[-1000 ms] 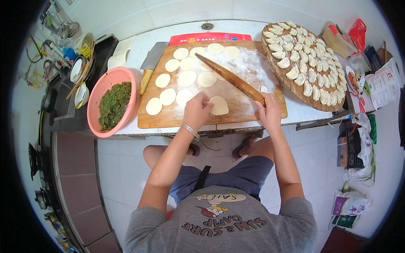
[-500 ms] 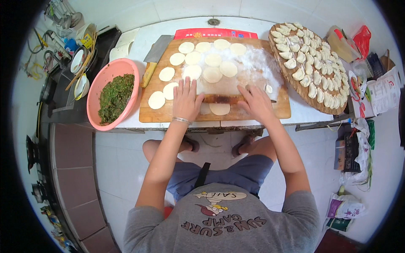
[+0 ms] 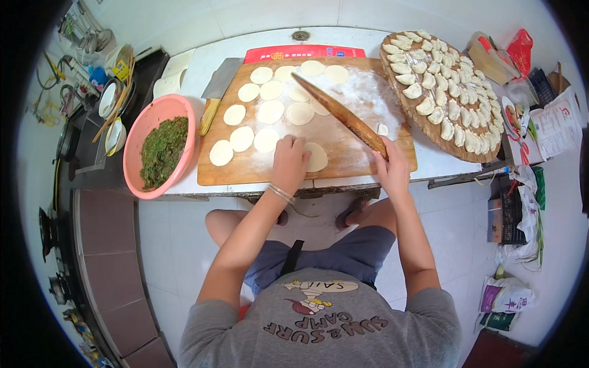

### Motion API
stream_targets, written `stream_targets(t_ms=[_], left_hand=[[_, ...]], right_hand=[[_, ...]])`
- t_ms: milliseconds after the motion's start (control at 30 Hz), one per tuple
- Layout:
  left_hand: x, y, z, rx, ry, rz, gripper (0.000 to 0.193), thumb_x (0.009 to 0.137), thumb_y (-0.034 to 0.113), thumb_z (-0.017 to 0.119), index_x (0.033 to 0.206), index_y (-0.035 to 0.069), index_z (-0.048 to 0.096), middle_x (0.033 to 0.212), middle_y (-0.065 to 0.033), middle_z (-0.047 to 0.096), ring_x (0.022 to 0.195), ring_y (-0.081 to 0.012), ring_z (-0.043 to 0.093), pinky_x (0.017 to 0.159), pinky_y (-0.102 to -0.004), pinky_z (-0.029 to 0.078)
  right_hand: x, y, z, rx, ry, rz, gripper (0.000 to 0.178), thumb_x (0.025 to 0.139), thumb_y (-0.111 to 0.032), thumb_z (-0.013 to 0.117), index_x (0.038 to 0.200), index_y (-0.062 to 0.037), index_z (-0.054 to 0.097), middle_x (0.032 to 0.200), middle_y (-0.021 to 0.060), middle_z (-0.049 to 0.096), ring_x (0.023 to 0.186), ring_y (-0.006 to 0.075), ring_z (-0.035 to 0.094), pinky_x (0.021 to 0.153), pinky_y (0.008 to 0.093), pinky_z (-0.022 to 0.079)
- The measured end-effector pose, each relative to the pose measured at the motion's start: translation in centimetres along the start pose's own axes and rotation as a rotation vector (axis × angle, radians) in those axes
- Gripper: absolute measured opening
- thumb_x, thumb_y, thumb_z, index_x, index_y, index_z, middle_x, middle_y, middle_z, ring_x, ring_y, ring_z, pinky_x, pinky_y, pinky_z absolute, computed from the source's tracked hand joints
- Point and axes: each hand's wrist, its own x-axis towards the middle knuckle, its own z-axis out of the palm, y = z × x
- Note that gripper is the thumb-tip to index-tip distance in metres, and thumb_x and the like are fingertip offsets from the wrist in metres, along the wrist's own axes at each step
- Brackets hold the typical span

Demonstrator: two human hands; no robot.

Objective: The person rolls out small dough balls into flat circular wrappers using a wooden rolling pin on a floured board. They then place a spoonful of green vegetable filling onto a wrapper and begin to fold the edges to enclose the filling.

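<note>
My left hand (image 3: 289,164) rests on a flat round dough wrapper (image 3: 317,157) near the front edge of the floured wooden board (image 3: 343,150). My right hand (image 3: 392,168) grips the near end of a long wooden rolling pin (image 3: 338,115), which points diagonally away across the board toward the back left. Several rolled dough rounds (image 3: 270,111) lie spread over the left and back part of the board.
A pink bowl of chopped green filling (image 3: 161,152) stands left of the board, a cleaver (image 3: 216,92) between them. A round woven tray (image 3: 448,98) full of folded dumplings sits at the right. Bowls and utensils crowd the far-left counter; bags and packages lie on the right.
Half a second ago both hands lay on the pin across the front of the board. Now the right hand has swung the pin diagonal and the left hand holds the wrapper.
</note>
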Motion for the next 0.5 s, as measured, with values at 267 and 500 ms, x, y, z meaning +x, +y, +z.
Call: stream_targets(t_ms=[267,500], left_hand=[[4.2,-0.4,0.1,-0.062,-0.295,-0.312,0.018,0.078,0.010,0.072,0.092,0.002,0.063,0.081,-0.0161,0.068,0.081,-0.0340,0.067,0.074,-0.0407,0.054],[9.9,2.3,2.3,-0.268,-0.325,-0.008,0.018,0.079,0.016,0.075,0.085,0.000,0.067,0.073,-0.0111,0.067,0.067,-0.0199,0.063,0.067,-0.0338,0.052]], right_hand=[[-1.4,1.4,-1.4,0.132,0.141,0.111,0.033,0.093,-0.018,0.065,0.120,0.0000,0.061,0.099,0.0176,0.065,0.088,0.0347,0.064,0.077,0.0388,0.051],[-2.6,2.1,-2.4,0.276,0.136,0.238,0.035,0.094,-0.009,0.062,0.126,0.0046,0.058,0.112,0.0161,0.064,0.103,0.0242,0.061,0.093,0.0317,0.046]])
